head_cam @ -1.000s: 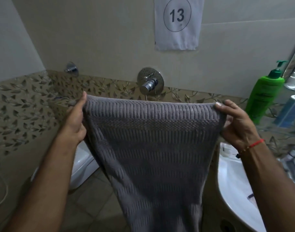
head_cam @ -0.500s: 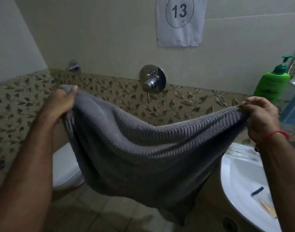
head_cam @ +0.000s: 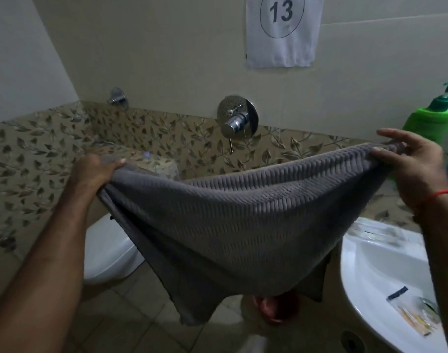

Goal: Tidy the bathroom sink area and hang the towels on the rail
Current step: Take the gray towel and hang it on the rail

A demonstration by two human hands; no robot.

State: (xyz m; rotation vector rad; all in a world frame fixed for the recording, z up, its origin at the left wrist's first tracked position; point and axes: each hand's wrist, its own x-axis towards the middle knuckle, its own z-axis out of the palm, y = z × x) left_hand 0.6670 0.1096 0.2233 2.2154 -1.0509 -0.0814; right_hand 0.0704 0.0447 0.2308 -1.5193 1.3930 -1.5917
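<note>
Where head view reads text: paper sheet (head_cam: 282,31) on wall, circled "13". Green pump bottle (head_cam: 430,126) far right, label unreadable. White sink (head_cam: 365,281) holds small packet (head_cam: 411,315), print unreadable. Grey towel (head_cam: 233,225) sags mid-air between hands: left hand (head_cam: 95,171) grips left corner, right hand (head_cam: 416,169) pinches right corner, other fingers loose.

Ribbed matt grey cloth towel (head_cam: 233,225), glossy white ceramic sink (head_cam: 365,289), shiny chrome mixer (head_cam: 237,119), paper sign (head_cam: 281,31).
</note>
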